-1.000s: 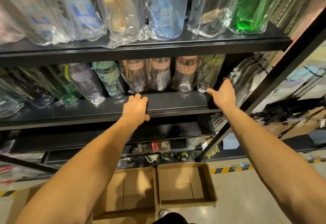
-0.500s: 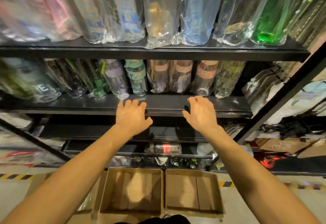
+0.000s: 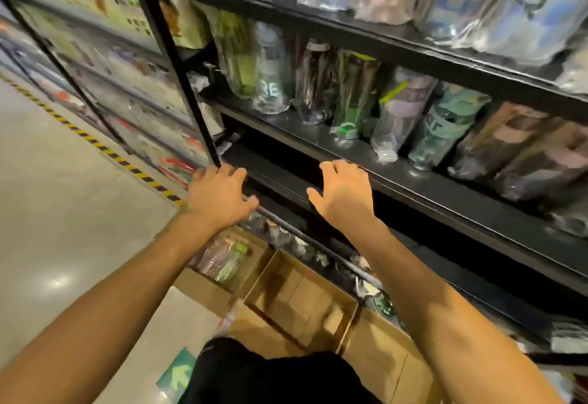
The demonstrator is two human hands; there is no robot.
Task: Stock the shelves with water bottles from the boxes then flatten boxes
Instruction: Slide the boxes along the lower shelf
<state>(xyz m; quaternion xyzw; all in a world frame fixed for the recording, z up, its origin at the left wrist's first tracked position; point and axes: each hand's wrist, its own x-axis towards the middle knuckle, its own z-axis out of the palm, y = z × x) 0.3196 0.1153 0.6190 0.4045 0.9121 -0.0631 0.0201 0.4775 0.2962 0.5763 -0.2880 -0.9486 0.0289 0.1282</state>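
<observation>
Hands: your left hand (image 3: pixel 219 195) and right hand (image 3: pixel 345 195) were spread, empty, by the black metal shelf (image 3: pixel 423 181) | Stock: plastic-wrapped water bottles (image 3: pixel 397 117) lined it | Left: 1 brown cardboard box (image 3: pixel 302 301) empty, unflattened; neighbouring box (image 3: pixel 203 290) held bottles.

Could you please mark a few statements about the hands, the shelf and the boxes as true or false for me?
1. The left hand grips a bottle. False: its fingers are spread and it holds nothing.
2. The right hand holds nothing. True.
3. The open cardboard box below the hands is full of bottles. False: only its bare bottom shows.
4. Plastic-wrapped bottles stand in a row on the black shelf. True.
5. The neighbouring box to its left holds bagged bottles. True.
</observation>
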